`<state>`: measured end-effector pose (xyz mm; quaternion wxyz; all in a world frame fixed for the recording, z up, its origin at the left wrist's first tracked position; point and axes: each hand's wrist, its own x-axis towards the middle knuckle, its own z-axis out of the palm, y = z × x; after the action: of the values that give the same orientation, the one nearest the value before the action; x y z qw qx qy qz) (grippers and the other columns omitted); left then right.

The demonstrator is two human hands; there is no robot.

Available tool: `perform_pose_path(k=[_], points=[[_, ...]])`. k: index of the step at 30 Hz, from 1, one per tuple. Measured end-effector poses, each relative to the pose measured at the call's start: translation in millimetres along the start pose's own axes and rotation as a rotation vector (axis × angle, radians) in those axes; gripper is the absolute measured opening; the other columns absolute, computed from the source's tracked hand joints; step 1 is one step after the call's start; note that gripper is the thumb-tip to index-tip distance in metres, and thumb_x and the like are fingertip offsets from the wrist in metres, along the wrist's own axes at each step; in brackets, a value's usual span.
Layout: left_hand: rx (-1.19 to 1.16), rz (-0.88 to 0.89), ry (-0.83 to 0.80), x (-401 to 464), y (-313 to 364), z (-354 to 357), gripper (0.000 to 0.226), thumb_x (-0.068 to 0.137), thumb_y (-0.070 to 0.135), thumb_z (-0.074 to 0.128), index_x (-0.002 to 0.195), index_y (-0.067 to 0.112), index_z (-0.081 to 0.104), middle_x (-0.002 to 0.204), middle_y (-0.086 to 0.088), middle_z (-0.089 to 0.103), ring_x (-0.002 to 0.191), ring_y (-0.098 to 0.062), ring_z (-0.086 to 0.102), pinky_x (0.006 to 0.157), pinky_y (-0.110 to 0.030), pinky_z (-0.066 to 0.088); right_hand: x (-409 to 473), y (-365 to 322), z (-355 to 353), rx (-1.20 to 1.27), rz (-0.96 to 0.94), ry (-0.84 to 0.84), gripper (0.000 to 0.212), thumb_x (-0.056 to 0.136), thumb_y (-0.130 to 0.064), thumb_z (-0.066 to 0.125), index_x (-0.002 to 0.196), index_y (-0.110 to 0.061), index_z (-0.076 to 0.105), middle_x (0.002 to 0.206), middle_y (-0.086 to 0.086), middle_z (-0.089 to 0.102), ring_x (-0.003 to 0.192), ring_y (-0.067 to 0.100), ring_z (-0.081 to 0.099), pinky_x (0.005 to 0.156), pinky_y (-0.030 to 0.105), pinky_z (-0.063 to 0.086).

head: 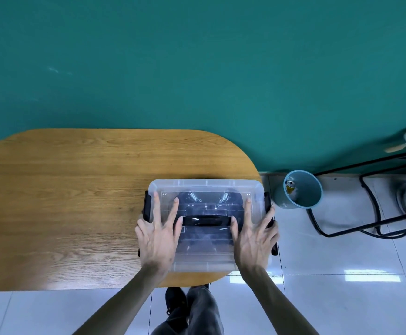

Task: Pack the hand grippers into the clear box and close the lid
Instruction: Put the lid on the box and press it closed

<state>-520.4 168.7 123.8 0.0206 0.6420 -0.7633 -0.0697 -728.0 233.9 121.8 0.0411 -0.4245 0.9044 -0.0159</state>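
The clear box stands at the right end of the wooden table, with its clear lid lying on top. Through the lid I make out two dark hand grippers with metal springs. A black carry handle lies flat across the lid's middle. My left hand presses flat on the lid's left part with fingers spread. My right hand presses flat on the right part, its outer fingers reaching the black side latch. Another black latch sits on the left side.
The wooden table has a rounded right end, and the box sits close to that edge. On the tiled floor to the right are a blue bin holding a can and a black metal frame. A teal wall rises behind.
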Motion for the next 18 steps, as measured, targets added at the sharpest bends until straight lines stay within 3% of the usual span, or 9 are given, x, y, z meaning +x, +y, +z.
perform_pose_path(k=[9, 18], points=[[0.023, -0.007, -0.036, 1, 1, -2, 0.058, 0.103, 0.057, 0.013, 0.16, 0.046, 0.015, 0.172, -0.004, -0.007, 0.099, -0.044, 0.047, 0.072, -0.045, 0.039, -4, -11, 3, 0.022, 0.043, 0.011, 0.057, 0.103, -0.053, 0.024, 0.157, -0.034, 0.028, 0.156, 0.033, 0.023, 0.108, 0.047, 0.047, 0.087, 0.055, 0.04], [0.011, -0.017, -0.074, 1, 0, 0, 0.058, 0.102, 0.057, 0.015, 0.16, 0.046, 0.014, 0.172, 0.0, -0.004, 0.1, -0.044, 0.047, 0.072, -0.043, 0.037, -5, -10, 7, 0.014, 0.0, 0.052, 0.059, 0.106, -0.052, 0.02, 0.161, -0.032, 0.014, 0.162, 0.033, 0.01, 0.113, 0.049, 0.044, 0.092, 0.056, 0.037]])
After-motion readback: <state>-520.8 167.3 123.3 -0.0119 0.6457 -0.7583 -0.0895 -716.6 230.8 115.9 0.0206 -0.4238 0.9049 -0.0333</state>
